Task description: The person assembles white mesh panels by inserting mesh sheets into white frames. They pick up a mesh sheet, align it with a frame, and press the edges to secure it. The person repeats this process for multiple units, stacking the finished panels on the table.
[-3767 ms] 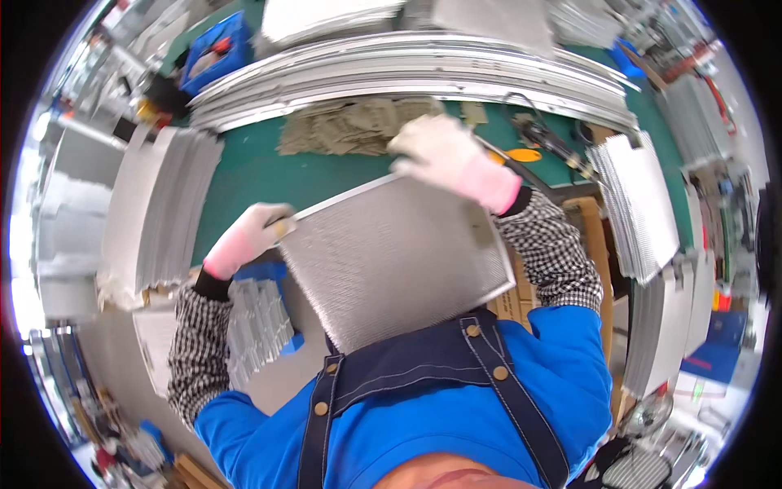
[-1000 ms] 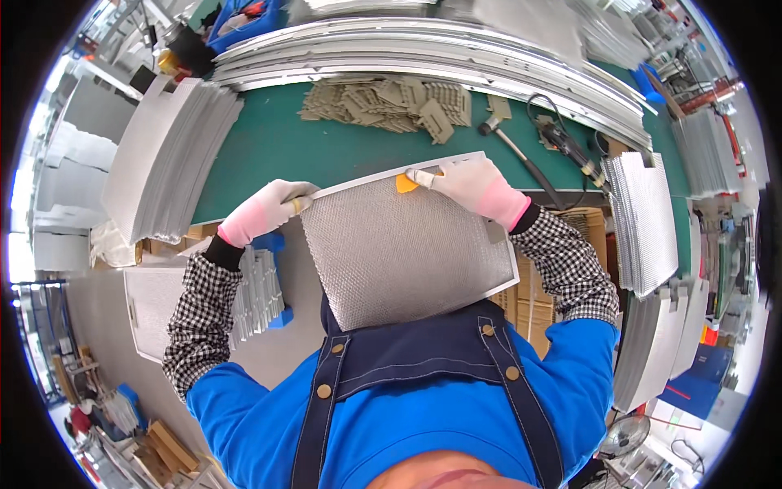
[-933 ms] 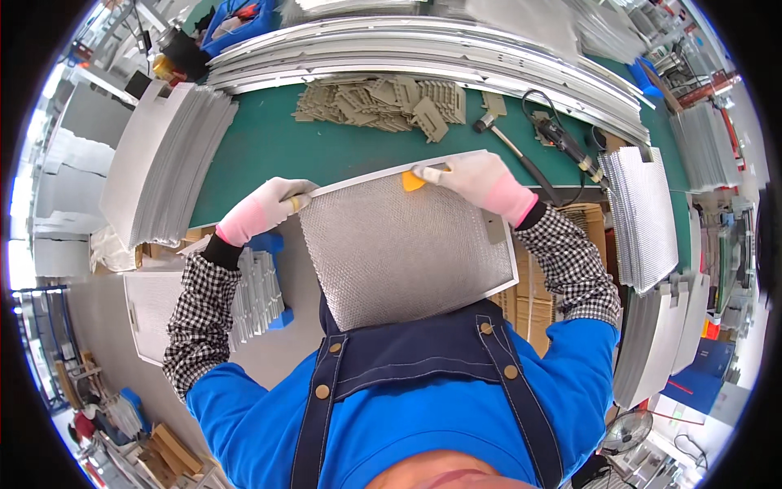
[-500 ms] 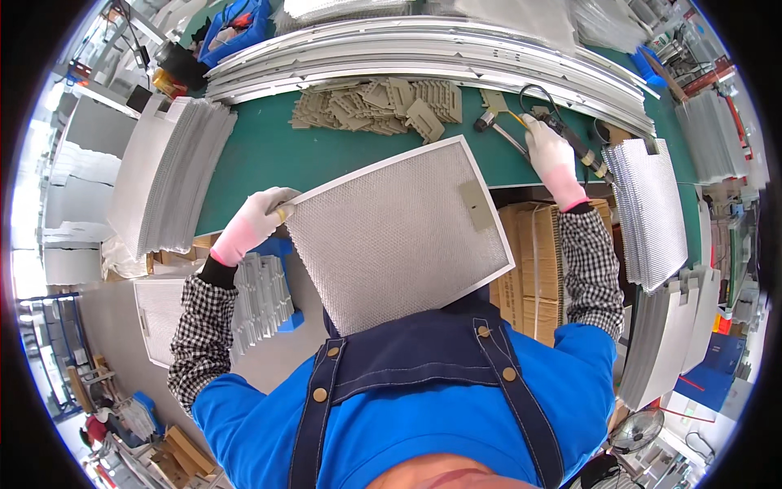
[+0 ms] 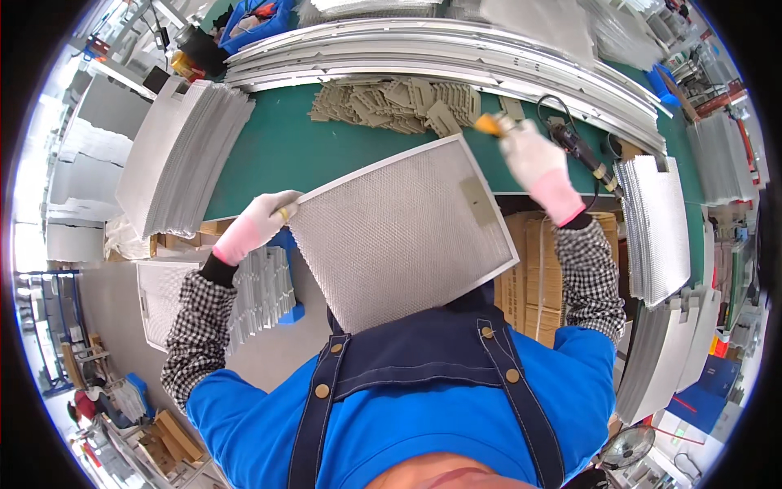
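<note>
A rectangular metal mesh filter panel (image 5: 399,232) with a pale frame leans tilted between the bench edge and my body. My left hand (image 5: 265,218) is closed on its upper left corner, thumb and fingers pinching the frame. A grey-beige plate (image 5: 485,204) sits at the panel's right side. Over the bench, beyond the panel's upper right corner, my right hand (image 5: 529,155) is closed around a hammer (image 5: 489,125). Only its orange end shows clearly; the rest is blurred or hidden by the glove.
Loose beige plates (image 5: 383,104) are heaped on the green bench (image 5: 281,151). Long metal strips (image 5: 423,49) lie behind them. A power screwdriver (image 5: 582,151) rests at the right. Mesh panel stacks stand left (image 5: 183,155) and right (image 5: 652,228). A cardboard box (image 5: 529,277) is under the bench.
My right hand has lifted the hammer off the bench and brought it left, toward the panel's upper corner. My left hand keeps its hold; the view has shifted slightly.
</note>
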`<state>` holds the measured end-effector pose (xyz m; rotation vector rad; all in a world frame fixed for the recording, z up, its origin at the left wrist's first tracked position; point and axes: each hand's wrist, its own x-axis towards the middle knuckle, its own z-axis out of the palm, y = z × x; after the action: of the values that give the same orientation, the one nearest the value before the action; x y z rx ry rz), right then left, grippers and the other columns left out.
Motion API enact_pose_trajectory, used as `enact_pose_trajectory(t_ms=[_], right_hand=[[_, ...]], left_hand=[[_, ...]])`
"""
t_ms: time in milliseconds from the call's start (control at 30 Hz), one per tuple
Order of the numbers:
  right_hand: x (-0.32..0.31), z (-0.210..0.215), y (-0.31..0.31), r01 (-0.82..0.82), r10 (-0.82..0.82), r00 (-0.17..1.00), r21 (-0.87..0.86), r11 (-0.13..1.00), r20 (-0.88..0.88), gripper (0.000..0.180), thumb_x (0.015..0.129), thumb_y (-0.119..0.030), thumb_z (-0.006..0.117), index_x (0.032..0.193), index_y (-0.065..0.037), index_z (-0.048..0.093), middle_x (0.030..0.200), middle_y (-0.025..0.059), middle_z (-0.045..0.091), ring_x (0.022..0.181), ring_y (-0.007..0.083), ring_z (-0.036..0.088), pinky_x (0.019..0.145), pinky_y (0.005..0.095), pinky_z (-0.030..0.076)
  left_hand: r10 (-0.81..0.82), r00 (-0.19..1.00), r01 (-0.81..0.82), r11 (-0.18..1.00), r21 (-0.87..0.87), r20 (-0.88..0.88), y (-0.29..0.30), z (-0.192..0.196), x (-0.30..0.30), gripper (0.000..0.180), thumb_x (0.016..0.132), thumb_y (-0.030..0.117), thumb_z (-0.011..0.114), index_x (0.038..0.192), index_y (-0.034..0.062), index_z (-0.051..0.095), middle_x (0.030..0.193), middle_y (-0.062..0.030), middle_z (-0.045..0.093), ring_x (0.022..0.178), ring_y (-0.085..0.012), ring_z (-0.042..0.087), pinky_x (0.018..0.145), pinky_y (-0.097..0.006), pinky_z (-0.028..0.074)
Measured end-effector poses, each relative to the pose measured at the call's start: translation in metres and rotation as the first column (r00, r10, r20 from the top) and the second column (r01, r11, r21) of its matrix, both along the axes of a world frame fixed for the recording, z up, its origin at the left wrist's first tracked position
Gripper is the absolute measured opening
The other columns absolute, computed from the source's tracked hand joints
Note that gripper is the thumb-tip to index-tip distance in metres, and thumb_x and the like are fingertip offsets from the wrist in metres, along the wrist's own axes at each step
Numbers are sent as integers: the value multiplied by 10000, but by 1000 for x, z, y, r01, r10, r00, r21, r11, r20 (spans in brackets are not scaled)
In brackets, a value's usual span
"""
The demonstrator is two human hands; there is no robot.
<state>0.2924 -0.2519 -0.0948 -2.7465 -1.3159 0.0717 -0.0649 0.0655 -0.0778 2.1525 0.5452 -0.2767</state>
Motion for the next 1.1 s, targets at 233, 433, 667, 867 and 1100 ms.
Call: enact_pose_trajectory(t_ms=[233, 433, 667, 867, 1100], right_hand=[[-90, -40, 10, -248, 262, 941, -91, 964, 215, 312, 993, -171, 540, 1285, -142, 644, 957, 91, 597, 833, 233, 701, 627, 392, 586], [-101, -52, 43, -267, 308, 903, -169, 949, 301, 312, 946, -118, 576, 1228, -2, 640, 852, 101, 637, 661, 245, 706, 551, 365, 575], [-17, -39, -13, -627, 617, 773, 22, 779, 150, 287, 940, -137, 586, 1207, -207, 664, 837, 79, 628, 639, 258, 656, 535, 386, 529], [69, -69, -48, 4, -62, 978, 281, 960, 199, 362, 989, -233, 580, 1347, -239, 635, 975, 119, 619, 807, 317, 666, 701, 445, 558], [36, -6, 25, -270, 212, 948, 251, 930, 235, 261, 917, -263, 643, 1082, -89, 748, 1054, 114, 668, 1035, 324, 636, 878, 430, 522]], left_hand=[[-67, 995, 57, 990, -126, -78, 11, -32, 11, 330, 1032, 163, 534, 1253, -64, 626, 930, -100, 682, 806, -152, 624, 785, -293, 526], [-147, 985, 129, 975, -183, -93, 19, -36, 12, 355, 1038, 183, 531, 1293, -50, 615, 944, -77, 682, 793, -138, 631, 774, -283, 538], [-171, 985, 171, 983, -66, 11, 26, -48, 3, 358, 1026, 213, 554, 1275, -35, 623, 926, -75, 669, 784, -144, 619, 744, -297, 521], [-217, 976, 216, 976, -26, -22, 30, -34, 10, 458, 1019, 341, 554, 1271, -38, 614, 1143, -162, 622, 992, -254, 617, 873, -344, 506], [-122, 982, 95, 979, -181, -143, 5, 12, 35, 414, 1017, 241, 534, 1267, -79, 618, 1051, -141, 703, 960, -221, 652, 889, -331, 512]])
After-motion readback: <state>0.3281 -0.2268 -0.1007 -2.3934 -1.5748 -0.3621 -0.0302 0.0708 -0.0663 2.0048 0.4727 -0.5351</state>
